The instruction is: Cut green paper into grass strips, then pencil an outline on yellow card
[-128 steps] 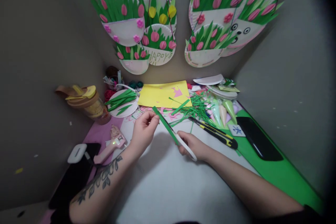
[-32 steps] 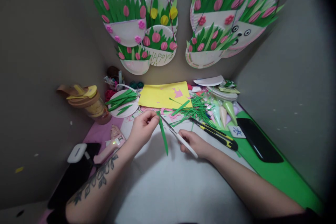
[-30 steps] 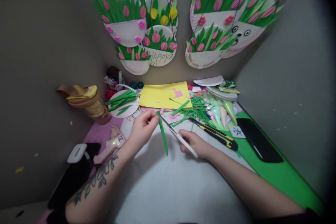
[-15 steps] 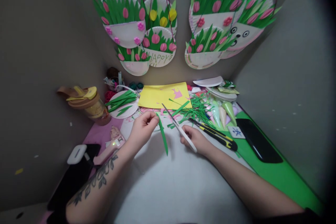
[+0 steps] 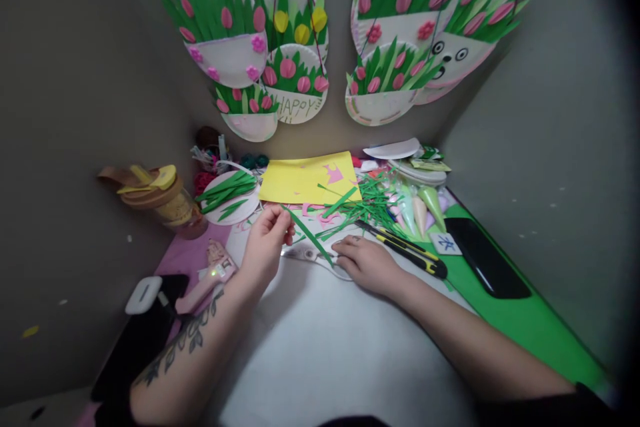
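Note:
My left hand point(image 5: 266, 239) pinches one end of a narrow green paper leaf point(image 5: 309, 233) between thumb and fingertips. The leaf slants down to the right, its pointed tip near my right hand. White-handled scissors point(image 5: 310, 255) lie on the white work surface beneath it, blades toward the left. My right hand point(image 5: 369, 263) rests palm down over the scissors' handle end, fingers stretched out and touching it. Part of the handle is hidden under those fingers. Green paper leaves point(image 5: 227, 190) are piled on a white paper plate point(image 5: 213, 219) at the left.
Behind my hands are a yellow sheet point(image 5: 305, 180) and a heap of green paper scraps point(image 5: 380, 200). A utility knife point(image 5: 410, 252), a black phone point(image 5: 487, 257) and piping bags point(image 5: 431, 207) lie right. A pink glue gun point(image 5: 205, 287) and a lidded cup point(image 5: 173, 207) stand left.
The scissors went from raised in my right hand to flat on the surface, blades swung left. My right hand's fingers straightened. The green leaf tilted from hanging down to slanting right.

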Available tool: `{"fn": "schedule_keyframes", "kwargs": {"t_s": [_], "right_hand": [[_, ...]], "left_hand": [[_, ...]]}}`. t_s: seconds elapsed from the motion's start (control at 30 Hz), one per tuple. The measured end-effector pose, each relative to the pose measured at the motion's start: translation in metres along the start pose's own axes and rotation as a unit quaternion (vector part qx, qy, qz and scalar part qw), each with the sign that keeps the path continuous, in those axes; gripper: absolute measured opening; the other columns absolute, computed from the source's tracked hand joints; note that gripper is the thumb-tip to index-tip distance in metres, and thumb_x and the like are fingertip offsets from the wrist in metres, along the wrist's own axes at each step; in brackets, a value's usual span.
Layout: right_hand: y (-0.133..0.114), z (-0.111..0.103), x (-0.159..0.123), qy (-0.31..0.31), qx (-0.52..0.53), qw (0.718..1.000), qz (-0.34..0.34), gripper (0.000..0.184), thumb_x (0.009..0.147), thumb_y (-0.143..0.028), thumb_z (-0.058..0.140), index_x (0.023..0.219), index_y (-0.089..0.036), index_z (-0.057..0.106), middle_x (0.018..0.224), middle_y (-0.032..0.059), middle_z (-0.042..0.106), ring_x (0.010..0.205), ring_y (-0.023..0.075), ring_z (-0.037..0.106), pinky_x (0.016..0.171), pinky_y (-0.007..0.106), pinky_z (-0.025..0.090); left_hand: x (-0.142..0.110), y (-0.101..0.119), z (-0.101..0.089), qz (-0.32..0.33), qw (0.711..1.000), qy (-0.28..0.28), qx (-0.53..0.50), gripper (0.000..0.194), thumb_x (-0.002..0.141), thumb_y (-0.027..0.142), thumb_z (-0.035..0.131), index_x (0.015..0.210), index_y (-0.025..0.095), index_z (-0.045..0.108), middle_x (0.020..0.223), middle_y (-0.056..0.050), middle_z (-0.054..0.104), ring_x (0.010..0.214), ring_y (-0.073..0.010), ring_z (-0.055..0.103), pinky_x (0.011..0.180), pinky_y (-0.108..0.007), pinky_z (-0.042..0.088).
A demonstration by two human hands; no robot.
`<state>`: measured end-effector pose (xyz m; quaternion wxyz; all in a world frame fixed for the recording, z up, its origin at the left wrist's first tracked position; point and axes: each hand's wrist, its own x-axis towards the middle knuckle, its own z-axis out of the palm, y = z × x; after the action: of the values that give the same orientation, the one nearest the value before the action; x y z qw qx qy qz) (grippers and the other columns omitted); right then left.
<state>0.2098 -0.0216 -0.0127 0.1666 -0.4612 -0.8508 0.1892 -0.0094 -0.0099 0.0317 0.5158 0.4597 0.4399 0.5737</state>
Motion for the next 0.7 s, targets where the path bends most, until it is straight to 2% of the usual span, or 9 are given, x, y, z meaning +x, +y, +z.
{"fn": "schedule_keyframes", "kwargs": {"t_s": [0.07,0.13,0.2,0.27,0.3,0.37,0.47,0.6,0.7], "right_hand": [[-0.001,0.0,0.001,0.052,0.072,0.996,0.001,0.025,0.088,-0.024,0.049,0.098,-0.018,0.07,0.099,0.0099,0.067,0.095,0.0229,0.058,0.085,0.036,0.041],[-0.004,-0.001,0.001,0.083,0.205,0.975,0.023,0.025,0.088,-0.031,0.051,0.092,-0.017,0.072,0.09,0.009,0.067,0.086,0.0204,0.058,0.079,0.033,0.042],[-0.011,0.0,0.0,0.048,0.369,0.926,0.057,0.032,0.086,-0.043,0.055,0.091,-0.016,0.071,0.077,0.0056,0.063,0.069,0.0156,0.054,0.064,0.028,0.041],[-0.019,0.002,-0.002,-0.022,0.494,0.865,0.092,0.042,0.079,-0.054,0.059,0.09,-0.015,0.071,0.063,0.0003,0.054,0.054,0.0105,0.043,0.052,0.024,0.031],[-0.023,0.003,-0.003,-0.051,0.529,0.84,0.107,0.045,0.076,-0.057,0.062,0.087,-0.014,0.07,0.058,-0.0021,0.049,0.05,0.0087,0.037,0.049,0.023,0.026],[-0.028,0.005,-0.005,-0.081,0.562,0.812,0.133,0.046,0.071,-0.059,0.066,0.078,-0.014,0.069,0.051,-0.0051,0.04,0.046,0.007,0.029,0.046,0.023,0.018],[-0.029,0.006,-0.004,-0.064,0.571,0.804,0.153,0.042,0.067,-0.056,0.07,0.069,-0.014,0.067,0.05,-0.0052,0.039,0.047,0.0073,0.027,0.046,0.023,0.017],[-0.026,0.006,-0.001,-0.027,0.547,0.826,0.133,0.038,0.068,-0.053,0.071,0.066,-0.015,0.065,0.061,-0.0011,0.048,0.057,0.0106,0.039,0.052,0.024,0.027],[-0.023,0.009,0.0,-0.018,0.525,0.845,0.104,0.038,0.072,-0.051,0.069,0.062,-0.015,0.061,0.065,-0.0005,0.047,0.063,0.0118,0.041,0.057,0.025,0.03]], "left_hand": [[-0.003,-0.003,0.004,-0.043,0.999,-0.02,-0.008,0.022,0.081,0.032,0.06,0.07,0.017,0.047,0.062,0.004,0.048,0.051,-0.0061,0.041,0.047,-0.018,0.031],[-0.008,-0.006,0.009,-0.072,0.996,-0.051,-0.006,0.023,0.081,0.033,0.061,0.071,0.017,0.047,0.062,0.004,0.047,0.052,-0.0062,0.04,0.047,-0.018,0.03],[-0.013,-0.009,0.013,-0.083,0.992,-0.09,-0.007,0.024,0.082,0.034,0.061,0.071,0.017,0.047,0.06,0.005,0.045,0.051,-0.006,0.037,0.047,-0.018,0.028],[-0.017,-0.011,0.017,-0.087,0.989,-0.117,-0.015,0.025,0.082,0.036,0.06,0.072,0.017,0.047,0.058,0.006,0.041,0.05,-0.0055,0.033,0.047,-0.018,0.026],[-0.019,-0.012,0.018,-0.089,0.988,-0.125,-0.018,0.026,0.082,0.037,0.06,0.073,0.017,0.047,0.058,0.007,0.039,0.049,-0.0054,0.032,0.047,-0.018,0.025],[-0.02,-0.013,0.019,-0.09,0.987,-0.132,-0.02,0.026,0.082,0.039,0.06,0.074,0.017,0.048,0.057,0.007,0.038,0.049,-0.0055,0.03,0.047,-0.019,0.024],[-0.021,-0.014,0.02,-0.086,0.987,-0.133,0.006,0.028,0.083,0.043,0.059,0.077,0.017,0.05,0.063,0.004,0.046,0.054,-0.007,0.037,0.049,-0.019,0.029],[-0.022,-0.019,0.019,-0.07,0.979,-0.176,0.08,0.034,0.077,0.048,0.064,0.094,0.018,0.059,0.083,-0.002,0.057,0.07,-0.0122,0.051,0.062,-0.022,0.04],[-0.021,-0.023,0.017,-0.052,0.964,-0.221,0.135,0.029,0.074,0.044,0.068,0.086,0.017,0.065,0.088,-0.004,0.061,0.08,-0.0163,0.056,0.07,-0.026,0.043]]}}
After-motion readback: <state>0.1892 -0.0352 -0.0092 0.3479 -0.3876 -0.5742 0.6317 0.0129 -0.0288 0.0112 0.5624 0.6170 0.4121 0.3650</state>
